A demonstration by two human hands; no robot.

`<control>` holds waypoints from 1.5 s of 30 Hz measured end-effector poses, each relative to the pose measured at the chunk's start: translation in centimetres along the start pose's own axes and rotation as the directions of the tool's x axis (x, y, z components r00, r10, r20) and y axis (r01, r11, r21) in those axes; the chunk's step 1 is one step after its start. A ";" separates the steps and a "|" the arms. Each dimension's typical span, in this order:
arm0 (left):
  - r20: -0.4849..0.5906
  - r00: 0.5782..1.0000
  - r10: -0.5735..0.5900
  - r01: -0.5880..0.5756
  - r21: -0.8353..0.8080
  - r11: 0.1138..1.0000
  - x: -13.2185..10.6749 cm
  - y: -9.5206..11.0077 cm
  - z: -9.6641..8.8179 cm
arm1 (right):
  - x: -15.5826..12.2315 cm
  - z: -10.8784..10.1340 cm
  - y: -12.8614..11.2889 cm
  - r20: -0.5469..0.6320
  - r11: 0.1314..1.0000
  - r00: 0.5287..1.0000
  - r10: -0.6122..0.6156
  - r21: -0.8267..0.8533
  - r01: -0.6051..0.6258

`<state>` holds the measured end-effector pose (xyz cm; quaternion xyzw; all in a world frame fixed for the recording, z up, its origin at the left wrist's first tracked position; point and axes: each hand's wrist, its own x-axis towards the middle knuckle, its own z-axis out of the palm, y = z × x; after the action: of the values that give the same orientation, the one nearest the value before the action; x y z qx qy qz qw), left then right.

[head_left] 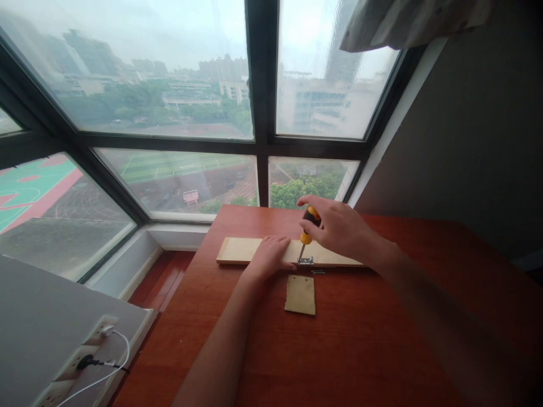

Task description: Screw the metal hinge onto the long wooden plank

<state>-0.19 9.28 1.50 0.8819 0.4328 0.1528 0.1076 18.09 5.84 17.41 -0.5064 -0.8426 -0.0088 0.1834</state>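
Both hands are working: my right hand [339,223] is gripping the driver [306,238], slanting down to the hinge [306,261] at the near edge of the board [240,250], just right of my left hand [270,254], lying flat.

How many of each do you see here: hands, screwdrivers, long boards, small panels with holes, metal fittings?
Hands: 2 (left hand, right hand)
Screwdriver: 1
Long board: 1
Small panel: 1
Metal fitting: 1
Total: 6
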 end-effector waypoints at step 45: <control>0.023 0.999 -0.028 0.028 -0.022 0.999 0.1 0.1 -0.1 | -1.3 0.4 -0.4 -0.011 0.999 1.000 0.016 0.042 -0.015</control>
<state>-0.14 9.31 1.59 0.8762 0.4421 0.1462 0.1245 18.16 4.61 16.74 -0.5089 -0.8376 0.0073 0.1988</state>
